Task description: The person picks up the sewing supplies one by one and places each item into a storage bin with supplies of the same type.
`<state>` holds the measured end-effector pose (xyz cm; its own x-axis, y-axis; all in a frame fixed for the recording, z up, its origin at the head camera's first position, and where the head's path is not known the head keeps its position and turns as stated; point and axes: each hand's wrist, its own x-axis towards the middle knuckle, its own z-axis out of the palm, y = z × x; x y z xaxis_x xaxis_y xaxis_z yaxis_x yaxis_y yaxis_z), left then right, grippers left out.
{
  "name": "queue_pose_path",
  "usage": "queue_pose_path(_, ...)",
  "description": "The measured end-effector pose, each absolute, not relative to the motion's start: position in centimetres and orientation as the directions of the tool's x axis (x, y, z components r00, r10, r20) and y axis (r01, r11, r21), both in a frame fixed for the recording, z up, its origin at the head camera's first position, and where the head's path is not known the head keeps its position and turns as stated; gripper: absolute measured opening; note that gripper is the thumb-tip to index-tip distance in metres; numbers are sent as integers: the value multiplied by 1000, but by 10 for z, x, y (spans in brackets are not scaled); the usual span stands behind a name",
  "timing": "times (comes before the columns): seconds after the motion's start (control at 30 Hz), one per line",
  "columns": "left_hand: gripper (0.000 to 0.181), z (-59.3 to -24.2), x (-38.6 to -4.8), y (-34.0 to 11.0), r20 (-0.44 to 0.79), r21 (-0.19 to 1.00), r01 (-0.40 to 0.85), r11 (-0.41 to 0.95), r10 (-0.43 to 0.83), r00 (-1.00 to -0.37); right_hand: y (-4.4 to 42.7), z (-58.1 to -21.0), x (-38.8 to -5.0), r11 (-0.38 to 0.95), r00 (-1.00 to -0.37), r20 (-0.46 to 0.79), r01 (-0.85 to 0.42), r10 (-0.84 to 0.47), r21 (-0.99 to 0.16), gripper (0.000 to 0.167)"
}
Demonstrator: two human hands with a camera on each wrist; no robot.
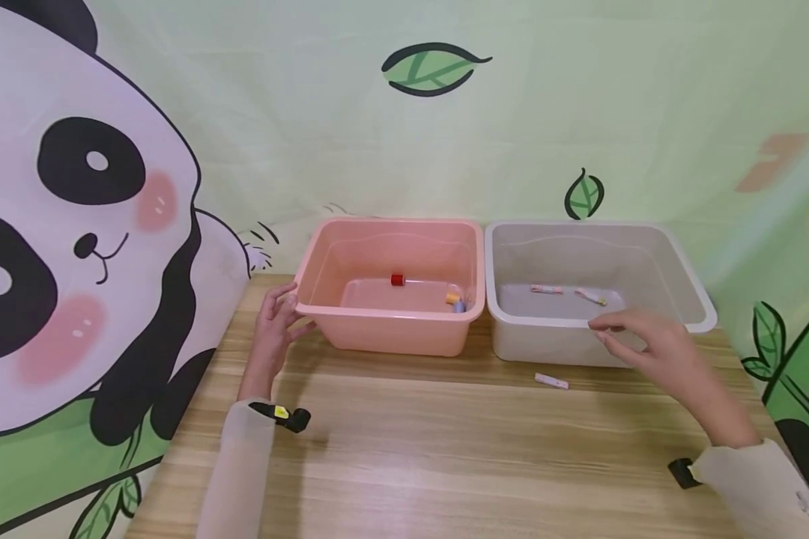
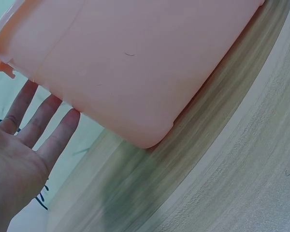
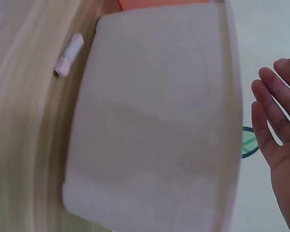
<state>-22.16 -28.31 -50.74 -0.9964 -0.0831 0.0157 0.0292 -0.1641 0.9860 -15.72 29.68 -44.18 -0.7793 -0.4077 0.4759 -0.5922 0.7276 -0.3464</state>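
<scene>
My left hand (image 1: 273, 333) touches the front left corner of a pink plastic bin (image 1: 391, 333), its fingers nearly straight against the bin's side in the left wrist view. Inside that bin lie a short red cylinder (image 1: 398, 280), a yellow-orange one (image 1: 452, 298) and a light blue one (image 1: 459, 307). My right hand (image 1: 674, 363) hovers by the front rim of a grey bin (image 1: 546, 340), with nothing visible between thumb and fingers. Two small pink-and-white sticks lie in the grey bin, one left (image 1: 547, 290) and one right (image 1: 589, 297). Another such stick (image 1: 552, 382) lies on the table before it.
Both bins stand side by side at the back of a wood-grain table (image 1: 404, 449). Behind them hangs a pale green cloth (image 1: 310, 112) printed with a panda and leaves. A black wrist camera (image 1: 297, 419) sits at my left cuff, another (image 1: 684, 473) at my right.
</scene>
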Motion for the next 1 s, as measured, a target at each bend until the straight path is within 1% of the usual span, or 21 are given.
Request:
queue_pose_path(0.17,24,-507,-221,-283,13,987,26,-160,-87,-996,290,-460,-153,713,-770,497,-602,-400,-359,30)
queue_pose_path(0.3,21,-509,-222,-284,21,985,36,-172,-91,-996,287,-472,-151,693,-763,497,-617,-412,-373,31)
queue_pose_path(0.5,20,-511,-224,-285,21,983,38,-180,-91,-996,286,-485,-149,645,-723,544,-664,-425,-379,39)
queue_pose_path(0.63,21,-511,-223,-286,21,984,37,-175,-91,-996,284,-492,-148,627,-715,559,-674,-420,-391,38)
queue_pose_path(0.87,22,-509,-222,-284,27,986,40,-164,-84,-996,283,-503,-147,607,-702,570,-690,-426,-395,31)
queue_pose_path(1.0,22,-508,-222,-283,21,986,35,-164,-87,-996,282,-512,-147,602,-708,563,-686,-425,-408,34)
